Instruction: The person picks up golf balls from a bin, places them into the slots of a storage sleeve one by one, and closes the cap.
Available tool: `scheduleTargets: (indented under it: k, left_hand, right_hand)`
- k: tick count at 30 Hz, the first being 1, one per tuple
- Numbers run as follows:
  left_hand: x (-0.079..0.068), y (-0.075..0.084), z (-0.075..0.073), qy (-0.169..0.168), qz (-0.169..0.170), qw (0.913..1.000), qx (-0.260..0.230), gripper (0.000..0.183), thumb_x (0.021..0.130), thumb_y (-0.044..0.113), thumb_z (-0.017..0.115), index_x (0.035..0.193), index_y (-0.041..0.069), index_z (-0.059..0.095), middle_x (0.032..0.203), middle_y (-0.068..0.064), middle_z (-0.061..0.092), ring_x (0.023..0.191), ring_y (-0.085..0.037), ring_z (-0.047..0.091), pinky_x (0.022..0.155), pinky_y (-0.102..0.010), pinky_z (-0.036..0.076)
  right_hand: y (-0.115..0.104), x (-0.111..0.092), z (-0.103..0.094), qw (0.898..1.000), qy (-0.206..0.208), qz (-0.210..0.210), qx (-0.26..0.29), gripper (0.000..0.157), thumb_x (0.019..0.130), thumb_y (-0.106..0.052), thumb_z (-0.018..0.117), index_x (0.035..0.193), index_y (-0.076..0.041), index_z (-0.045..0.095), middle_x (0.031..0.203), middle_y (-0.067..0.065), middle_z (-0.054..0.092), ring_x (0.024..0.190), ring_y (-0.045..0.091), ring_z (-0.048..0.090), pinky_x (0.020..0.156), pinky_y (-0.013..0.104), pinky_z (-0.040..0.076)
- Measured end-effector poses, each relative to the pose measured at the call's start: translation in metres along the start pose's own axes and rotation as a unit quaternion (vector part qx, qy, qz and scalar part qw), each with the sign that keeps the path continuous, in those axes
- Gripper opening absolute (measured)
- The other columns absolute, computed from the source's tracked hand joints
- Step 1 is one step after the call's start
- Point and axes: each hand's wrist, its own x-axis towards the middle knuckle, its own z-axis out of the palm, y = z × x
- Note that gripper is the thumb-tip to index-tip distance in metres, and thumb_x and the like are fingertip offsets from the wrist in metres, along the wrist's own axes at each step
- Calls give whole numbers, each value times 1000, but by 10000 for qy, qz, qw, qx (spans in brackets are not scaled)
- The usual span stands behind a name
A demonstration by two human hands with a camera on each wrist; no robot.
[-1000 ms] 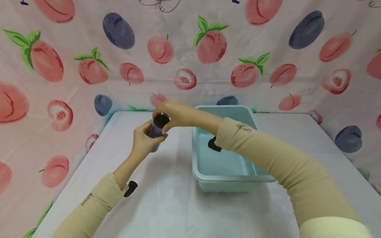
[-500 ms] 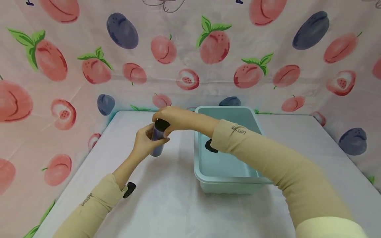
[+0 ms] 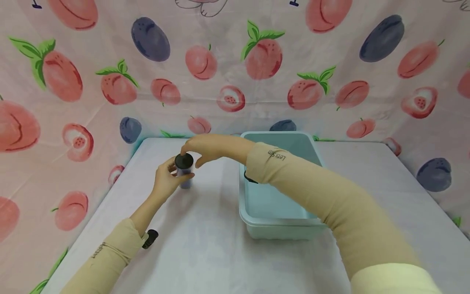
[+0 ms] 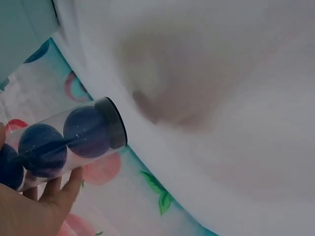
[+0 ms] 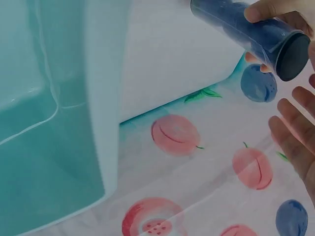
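My left hand [image 3: 164, 179] grips a clear plastic ball tube [image 3: 186, 183] with a black lid [image 3: 184, 161] on its upper end. Several dark blue balls [image 4: 42, 150] lie in a row inside it, and a dark band rings its lower end in the left wrist view. The tube is held above the white table, left of the bin. My right hand [image 3: 213, 146] hovers over the lid with fingers and thumb spread apart. In the right wrist view its fingers [image 5: 290, 135] are extended beside the lid; one fingertip is very near the lid's edge, and whether it touches cannot be told.
A light blue plastic bin [image 3: 282, 221] stands on the white-covered table [image 3: 205, 261], under my right forearm. A fruit-printed cloth [image 3: 227, 57] hangs behind the table and along its sides. Black wrist devices [image 3: 150, 239] show at my cuffs.
Both hands and the tube have shifted left, and the tube is more upright. My right fingers, earlier round the lid, have spread away from it, so the lid is now in full view.
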Motion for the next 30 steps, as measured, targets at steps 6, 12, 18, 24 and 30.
scheduleTargets:
  k: [6, 12, 18, 24, 30]
  left_hand:
    - [-1, -8, -6, 27, -133, 9999, -58, 49, 76, 4, 77, 121, -2, 58, 122, -23, 61, 115, -33, 56, 99, -47, 46]
    - [-3, -15, -5, -130, -416, 9990, -123, 49, 77, 8, 77, 120, -2, 59, 121, -23, 61, 113, -30, 56, 99, -45, 46]
    - [-5, -20, -6, -162, -524, 9983, -188, 48, 77, 8, 77, 121, -2, 58, 124, -22, 60, 116, -30, 55, 100, -46, 45]
    - [-4, -23, -7, -200, -644, 9970, -379, 49, 78, 9, 76, 122, -1, 59, 126, -22, 59, 119, -29, 53, 102, -43, 44]
    - [-3, -26, -9, -319, -804, 9955, -400, 49, 79, 10, 75, 123, -3, 57, 126, -24, 58, 120, -31, 54, 102, -39, 45]
  right_hand:
    - [-5, 18, 1, 9995, -296, -107, -94, 52, 90, -14, 63, 139, -10, 47, 143, 2, 48, 134, 16, 41, 112, 28, 32]
    - [-8, 31, 7, 9979, -555, -102, -307, 51, 93, -7, 57, 141, -10, 43, 144, 3, 46, 134, 16, 41, 112, 27, 32]
    - [-14, 38, 11, 9952, -778, -33, -598, 48, 95, -6, 53, 142, -15, 43, 140, 4, 49, 131, 18, 44, 111, 29, 33]
    - [-16, 43, 12, 9931, -865, -49, -792, 43, 96, -8, 51, 138, -16, 46, 134, 4, 52, 125, 18, 47, 107, 30, 37]
    - [-21, 47, 10, 9925, -876, 122, -844, 34, 97, -7, 48, 130, -12, 52, 122, 2, 56, 104, 12, 50, 93, 24, 42]
